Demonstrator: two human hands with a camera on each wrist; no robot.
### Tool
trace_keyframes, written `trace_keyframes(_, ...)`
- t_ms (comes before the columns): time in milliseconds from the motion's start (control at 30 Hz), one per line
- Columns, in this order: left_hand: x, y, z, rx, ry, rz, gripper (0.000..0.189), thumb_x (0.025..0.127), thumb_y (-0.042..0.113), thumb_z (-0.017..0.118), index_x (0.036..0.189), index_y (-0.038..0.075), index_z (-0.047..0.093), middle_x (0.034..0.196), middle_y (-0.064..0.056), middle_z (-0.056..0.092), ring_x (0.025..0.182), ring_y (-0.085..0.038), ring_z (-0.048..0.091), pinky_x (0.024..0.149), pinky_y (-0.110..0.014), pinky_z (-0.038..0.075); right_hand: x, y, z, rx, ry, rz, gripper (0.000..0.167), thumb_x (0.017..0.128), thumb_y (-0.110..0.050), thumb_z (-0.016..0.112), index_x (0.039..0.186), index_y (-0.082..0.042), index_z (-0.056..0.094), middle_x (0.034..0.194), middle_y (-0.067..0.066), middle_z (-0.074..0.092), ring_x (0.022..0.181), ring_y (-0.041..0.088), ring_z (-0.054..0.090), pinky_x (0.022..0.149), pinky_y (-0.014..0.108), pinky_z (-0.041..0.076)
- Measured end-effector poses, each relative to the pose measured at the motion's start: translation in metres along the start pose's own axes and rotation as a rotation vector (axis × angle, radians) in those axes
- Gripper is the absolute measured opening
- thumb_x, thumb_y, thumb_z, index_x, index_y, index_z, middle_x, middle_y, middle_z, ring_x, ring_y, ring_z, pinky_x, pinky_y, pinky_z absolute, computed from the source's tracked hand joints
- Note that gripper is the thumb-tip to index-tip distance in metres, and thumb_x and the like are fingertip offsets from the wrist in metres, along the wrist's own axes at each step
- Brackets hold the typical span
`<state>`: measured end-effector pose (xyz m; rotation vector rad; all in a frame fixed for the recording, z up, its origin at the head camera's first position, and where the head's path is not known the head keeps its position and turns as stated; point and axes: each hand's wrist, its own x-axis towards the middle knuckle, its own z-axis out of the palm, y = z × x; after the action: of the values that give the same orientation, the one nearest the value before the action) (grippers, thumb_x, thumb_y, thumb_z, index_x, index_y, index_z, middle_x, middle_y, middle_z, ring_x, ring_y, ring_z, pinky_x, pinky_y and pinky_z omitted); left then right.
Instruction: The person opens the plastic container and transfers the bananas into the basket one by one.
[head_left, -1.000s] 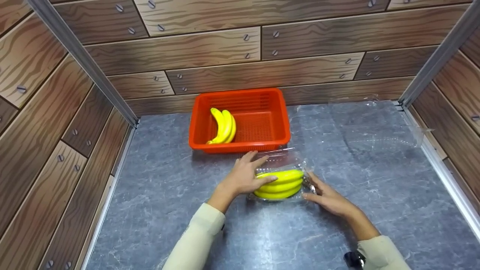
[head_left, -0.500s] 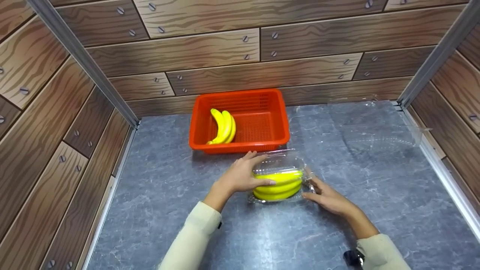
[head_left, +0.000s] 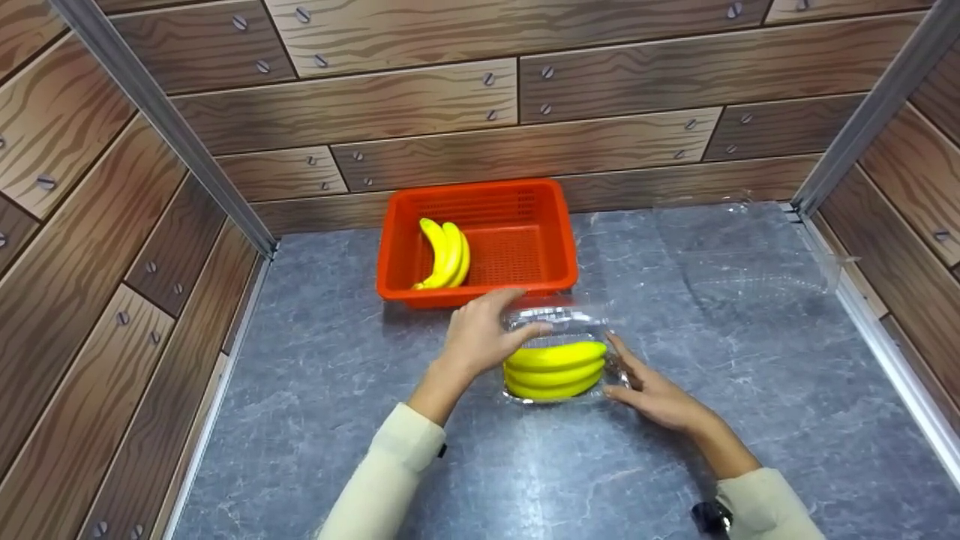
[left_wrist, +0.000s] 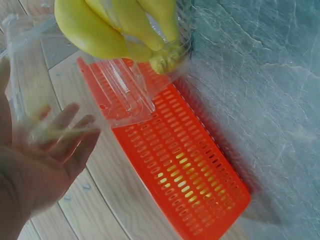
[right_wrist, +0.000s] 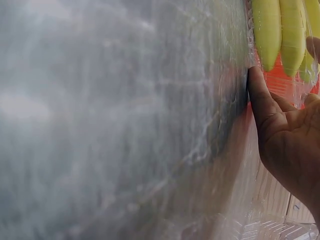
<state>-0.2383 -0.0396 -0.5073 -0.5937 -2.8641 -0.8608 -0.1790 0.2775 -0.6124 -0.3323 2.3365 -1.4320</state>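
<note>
A bunch of yellow bananas (head_left: 556, 371) lies in the bottom of a clear plastic clamshell box (head_left: 529, 400) on the grey table. Its hinged lid (head_left: 559, 316) stands raised on the far side, near the red basket. My left hand (head_left: 480, 336) holds the lid's left end, thumb toward me; in the left wrist view some fingers (left_wrist: 67, 130) show through the plastic. At the box's right end my right hand (head_left: 656, 390) holds it, thumb at the near corner and fingers at the far one. The right fingertips are partly hidden by plastic.
Behind the box stands a red perforated basket (head_left: 559, 232) with another bunch of bananas (head_left: 448, 255) in its left half. A second clear plastic container (head_left: 757, 262) stands at the back right. Wood-patterned walls (head_left: 420, 105) enclose the table (head_left: 322, 390) on three sides.
The lid tipped toward the bananas, then swung back up and away. My left hand lifted slightly, its thumb moving from over the bananas to the lid. My right hand stayed put.
</note>
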Motion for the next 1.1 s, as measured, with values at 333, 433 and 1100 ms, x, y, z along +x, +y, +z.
trace_keyframes(333, 0.012, -0.009, 0.004, -0.134, 0.371, 0.047, 0.039, 0.103, 0.033, 0.072, 0.135, 0.011, 0.071, 0.114, -0.007, 0.077, 0.099, -0.022, 0.074, 0.093, -0.041, 0.062, -0.006, 0.002, -0.002, 0.005, 0.001, 0.026, 0.093, 0.106, -0.036, 0.065, 0.173, -0.036, 0.0, 0.178, 0.027, 0.006, 0.159, 0.057, 0.022, 0.125, 0.073, 0.024)
trace_keyframes(433, 0.016, -0.01, 0.006, -0.213, 0.419, 0.031, 0.035, 0.107, 0.026, 0.066, 0.137, 0.009, 0.069, 0.126, -0.011, 0.075, 0.111, -0.025, 0.074, 0.103, -0.042, 0.06, -0.009, 0.003, -0.003, 0.001, 0.008, 0.03, 0.093, 0.106, -0.036, 0.066, 0.173, -0.036, 0.001, 0.179, 0.024, 0.003, 0.16, 0.056, 0.021, 0.125, 0.073, 0.023)
trace_keyframes(1100, 0.035, -0.014, 0.012, -0.358, 0.534, -0.028, 0.033, 0.105, 0.02, 0.068, 0.135, 0.004, 0.071, 0.121, -0.016, 0.077, 0.11, -0.028, 0.072, 0.102, -0.044, 0.059, -0.022, 0.008, -0.007, 0.032, 0.0, 0.005, 0.095, 0.105, -0.03, 0.068, 0.174, -0.031, 0.001, 0.179, 0.026, -0.003, 0.161, 0.057, 0.012, 0.127, 0.069, 0.018)
